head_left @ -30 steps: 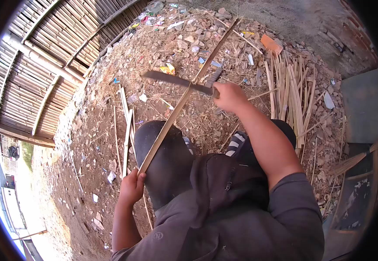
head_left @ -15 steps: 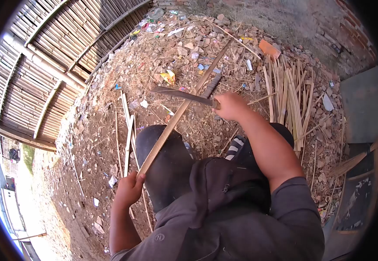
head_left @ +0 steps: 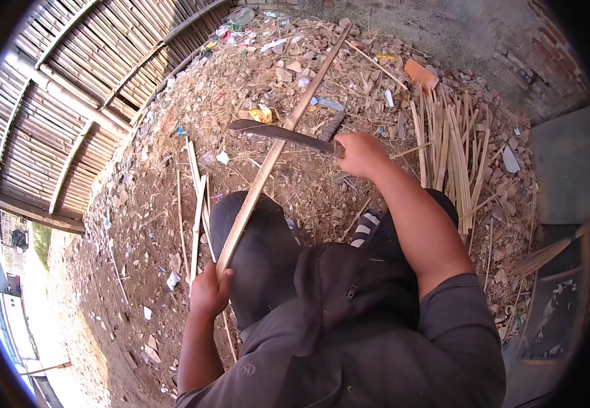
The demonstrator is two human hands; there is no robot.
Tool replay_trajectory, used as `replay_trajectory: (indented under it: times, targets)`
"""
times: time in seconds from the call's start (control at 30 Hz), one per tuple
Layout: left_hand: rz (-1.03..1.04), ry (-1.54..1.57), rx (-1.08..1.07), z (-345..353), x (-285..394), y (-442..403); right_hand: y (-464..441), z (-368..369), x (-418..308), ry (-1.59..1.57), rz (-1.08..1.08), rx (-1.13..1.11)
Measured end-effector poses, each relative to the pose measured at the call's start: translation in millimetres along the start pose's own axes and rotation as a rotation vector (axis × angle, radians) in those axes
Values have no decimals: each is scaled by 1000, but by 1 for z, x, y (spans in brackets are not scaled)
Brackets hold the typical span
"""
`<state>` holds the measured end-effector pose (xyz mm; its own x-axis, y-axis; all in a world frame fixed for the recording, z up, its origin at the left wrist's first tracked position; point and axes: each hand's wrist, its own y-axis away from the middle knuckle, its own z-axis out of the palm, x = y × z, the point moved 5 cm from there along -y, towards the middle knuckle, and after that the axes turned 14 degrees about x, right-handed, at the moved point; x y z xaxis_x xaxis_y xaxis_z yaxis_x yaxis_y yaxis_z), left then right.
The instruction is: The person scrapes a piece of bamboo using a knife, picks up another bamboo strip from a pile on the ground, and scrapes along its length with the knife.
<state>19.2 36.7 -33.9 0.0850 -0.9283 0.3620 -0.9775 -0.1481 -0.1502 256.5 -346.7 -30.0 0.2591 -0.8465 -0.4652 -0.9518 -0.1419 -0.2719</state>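
Note:
My left hand (head_left: 211,290) is closed around the near end of a long bamboo strip (head_left: 255,188), by my left knee. The strip slants away over the knee, its far end toward the brick wall. My right hand (head_left: 363,155) grips the handle of a machete (head_left: 278,133) with a dark, curved-tip blade. The blade points left and lies across the strip around its middle; whether it is cutting in, I cannot tell. Beyond the right hand, a dark ridged rod (head_left: 332,126) rests on the ground, one end hidden near the blade.
A pile of split bamboo strips (head_left: 455,153) lies to the right, with a few loose strips (head_left: 197,211) left of my knee. Rubble, a brick piece (head_left: 421,74) and litter cover the ground. A bamboo wall (head_left: 98,75) stands left, a brick wall (head_left: 444,34) ahead.
The strip's far end has swung up and away toward the wall, and its face has turned lighter. My left hand has shifted slightly right; the machete has moved slightly left and away from me.

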Motion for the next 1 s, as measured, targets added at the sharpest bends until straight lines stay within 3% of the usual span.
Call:
replay_trajectory:
  times: [0.13,0.37,0.4,0.5,0.6,0.7,0.83,0.87,0.97,1.0]
  targets:
    - [33,33,-9,-8,3,-1,11,2,-3,-69,-27,65]
    - [23,19,-72,-9,15,-3,37,10,-71,54,-444,-116]
    - [29,30,-80,-10,12,-4,37,10,-72,49,-445,-141]
    - [-19,18,-108,-7,4,2,3,25,0,-227,38,-98]
    - [-34,11,-112,-11,4,-7,-2,3,2,-37,-4,-104]
    - [-38,48,-138,-12,4,-7,9,-1,-8,-147,-34,-30]
    - [-56,60,-176,-14,12,-8,30,2,-47,18,-262,-123]
    - [-48,67,-180,-13,12,-8,35,13,-52,24,-406,-88]
    - [-52,65,-174,-11,5,-7,25,17,-37,5,-308,-169]
    - [-73,52,-173,-11,3,-1,13,22,-8,-120,-132,-78]
